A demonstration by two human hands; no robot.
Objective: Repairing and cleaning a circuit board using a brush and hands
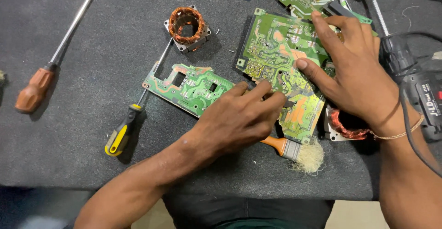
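Steadying hand: right hand (354, 72) spread open, pinning large green circuit board (281, 67) flat.
Working hand: left hand (239, 118) fingertips pinched on board; what it grips, cannot tell.

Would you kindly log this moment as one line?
left hand: fingertips on large circuit board | right hand: steadying it | paintbrush: beneath | mat: grey

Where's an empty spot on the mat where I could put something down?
The biggest bare patch of grey mat lies between the long orange-handled screwdriver and the copper coil. Another lies along the near edge, left of the yellow-handled screwdriver. The right side is crowded: both hands, green circuit boards, brush, drill.
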